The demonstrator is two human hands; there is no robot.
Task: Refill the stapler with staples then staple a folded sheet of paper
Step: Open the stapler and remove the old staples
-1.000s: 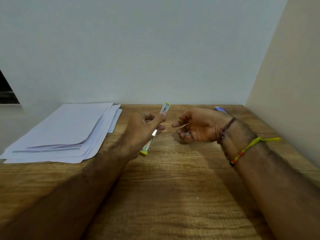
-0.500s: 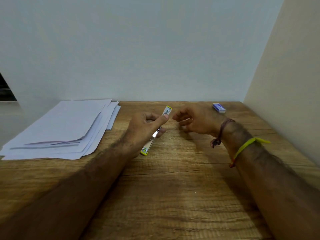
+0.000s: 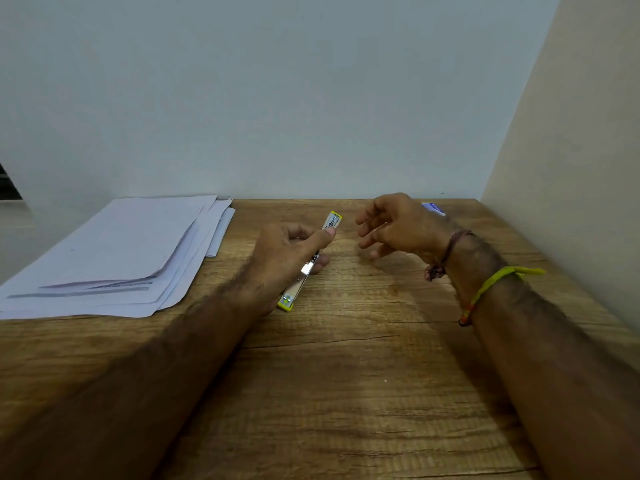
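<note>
Wooden desk boxed by a pale wall behind and a cream partition on the right, dark gap at far left

Hidden or unclear:
- small blue-and-white box at the back right, mostly covered by the right hand, only one corner showing; contents unreadable
- stapler seen edge-on, slim, yellow at both ends with a bright metal strip between; middle covered by the left thumb, cannot tell whether the staple channel is open or loaded
- stack of white paper sheets at the left, fanned unevenly, near left corner cut off by the frame edge; faint grey print lines, illegible
- both forearms cut off by the bottom edge

Fingers:
- left hand gripping the stapler, thumb pressed along its upper side, other fingers curled beneath, one fingertip peeking out under the metal strip; stapler tilted, far end raised and pointing toward the back wall, near yellow end low over the wood
- right hand holding nothing, fingers loosely spread and slightly curled, tips pointing at the stapler's far end, near but not touching; thread bands on the wrist

Edges and room:
- broad bare wood between and in front of the forearms
- paper well left of the stapler
- right wrist near the partition
</note>
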